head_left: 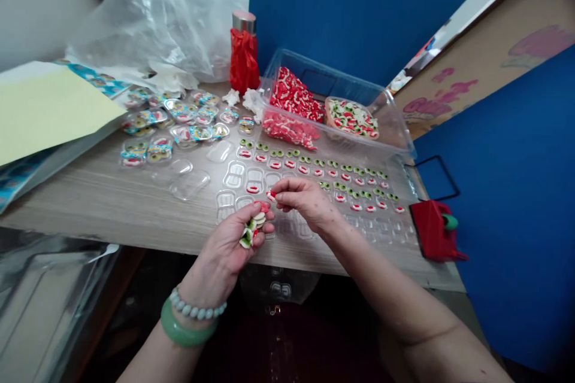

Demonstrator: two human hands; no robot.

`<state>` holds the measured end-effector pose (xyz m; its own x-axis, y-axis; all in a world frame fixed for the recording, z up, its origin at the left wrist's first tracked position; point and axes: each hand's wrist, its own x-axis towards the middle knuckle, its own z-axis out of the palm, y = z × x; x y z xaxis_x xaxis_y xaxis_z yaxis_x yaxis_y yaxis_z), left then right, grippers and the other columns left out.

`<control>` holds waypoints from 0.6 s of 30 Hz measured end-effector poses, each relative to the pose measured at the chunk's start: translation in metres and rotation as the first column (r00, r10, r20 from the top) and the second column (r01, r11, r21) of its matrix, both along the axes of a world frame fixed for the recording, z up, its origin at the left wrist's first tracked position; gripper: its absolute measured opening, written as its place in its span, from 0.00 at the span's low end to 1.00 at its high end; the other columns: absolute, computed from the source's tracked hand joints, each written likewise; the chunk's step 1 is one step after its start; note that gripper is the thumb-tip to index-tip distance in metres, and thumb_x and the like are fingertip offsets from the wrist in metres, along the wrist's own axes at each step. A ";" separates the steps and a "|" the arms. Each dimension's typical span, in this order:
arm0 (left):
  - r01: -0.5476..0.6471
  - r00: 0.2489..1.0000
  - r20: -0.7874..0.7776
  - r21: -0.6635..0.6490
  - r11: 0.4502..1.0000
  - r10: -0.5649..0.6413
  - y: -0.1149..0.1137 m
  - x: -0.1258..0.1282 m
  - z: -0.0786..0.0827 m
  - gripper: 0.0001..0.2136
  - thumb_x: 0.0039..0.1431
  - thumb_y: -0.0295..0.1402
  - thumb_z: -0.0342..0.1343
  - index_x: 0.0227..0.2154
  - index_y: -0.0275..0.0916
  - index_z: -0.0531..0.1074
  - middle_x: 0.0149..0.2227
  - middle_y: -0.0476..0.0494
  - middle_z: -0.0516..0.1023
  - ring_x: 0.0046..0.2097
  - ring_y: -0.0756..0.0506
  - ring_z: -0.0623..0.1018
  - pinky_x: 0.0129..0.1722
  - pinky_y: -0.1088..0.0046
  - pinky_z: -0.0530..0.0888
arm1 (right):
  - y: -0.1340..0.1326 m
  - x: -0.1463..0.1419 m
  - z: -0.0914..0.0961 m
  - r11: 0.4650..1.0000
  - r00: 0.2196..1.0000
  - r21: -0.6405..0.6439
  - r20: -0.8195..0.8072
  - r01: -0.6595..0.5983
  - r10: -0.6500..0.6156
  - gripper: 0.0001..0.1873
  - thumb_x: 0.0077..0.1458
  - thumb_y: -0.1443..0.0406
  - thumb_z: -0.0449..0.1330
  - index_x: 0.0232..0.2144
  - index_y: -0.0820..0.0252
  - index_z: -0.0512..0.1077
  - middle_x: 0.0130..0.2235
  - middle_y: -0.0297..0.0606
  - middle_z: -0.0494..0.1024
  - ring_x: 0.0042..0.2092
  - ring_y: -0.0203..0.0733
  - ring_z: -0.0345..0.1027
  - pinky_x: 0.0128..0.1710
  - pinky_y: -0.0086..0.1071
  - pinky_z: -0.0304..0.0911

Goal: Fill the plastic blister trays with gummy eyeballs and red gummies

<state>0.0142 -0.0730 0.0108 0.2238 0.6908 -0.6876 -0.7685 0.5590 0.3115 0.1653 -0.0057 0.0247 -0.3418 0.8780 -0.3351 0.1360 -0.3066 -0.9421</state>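
My left hand [238,239] is cupped around several small candies [252,230], some green-and-white eyes and some red-and-white lips. Between the fingertips of my right hand [299,197], a red-and-white lips candy [271,195] is pinched above a clear plastic blister tray. Rows of cavities run across the table; the upper rows hold pairs of green eyes [277,154] with red-and-white lips [303,169] below them. At the left end, one cavity holds only lips [252,189], and nearby cavities [234,174] hold nothing. My right hand and forearm hide part of the middle cavities.
Behind the rows stands a clear bin [390,114] with heaped red-and-white candies [294,96] and a tub of eye candies [353,119]. Packed candies [193,116] lie at left, beside a red bottle [244,54]. A red tape dispenser [433,230] sits at the right edge.
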 end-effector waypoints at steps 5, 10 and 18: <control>-0.098 0.995 -0.020 -0.033 0.995 0.098 -0.009 -0.027 0.000 0.03 0.61 0.22 0.55 0.32 0.31 0.74 0.25 0.40 0.78 0.20 0.50 0.76 0.11 0.83 0.64 | 0.022 -0.031 -0.011 0.929 0.958 0.348 0.287 -0.127 0.024 0.06 0.43 0.68 0.57 0.25 0.59 0.74 0.26 0.29 0.74 0.31 0.35 0.66 0.34 0.29 0.61; -0.216 0.975 -0.072 -0.044 0.975 0.212 -0.015 -0.058 0.003 0.05 0.61 0.22 0.54 0.32 0.30 0.74 0.23 0.42 0.77 0.19 0.51 0.74 0.11 0.84 0.64 | 0.038 -0.086 -0.017 0.799 0.752 0.400 0.653 -0.448 0.095 0.12 0.47 0.72 0.54 0.30 0.57 0.76 0.33 0.33 0.79 0.39 0.38 0.70 0.38 0.29 0.58; -0.263 0.962 -0.065 0.018 0.965 0.264 -0.020 -0.076 -0.006 0.03 0.56 0.19 0.57 0.31 0.31 0.74 0.25 0.42 0.77 0.20 0.52 0.74 0.11 0.85 0.62 | 0.030 -0.115 -0.029 0.737 0.387 0.297 0.921 -0.607 -0.052 0.15 0.58 0.68 0.51 0.40 0.56 0.77 0.40 0.41 0.80 0.41 0.44 0.71 0.36 0.33 0.56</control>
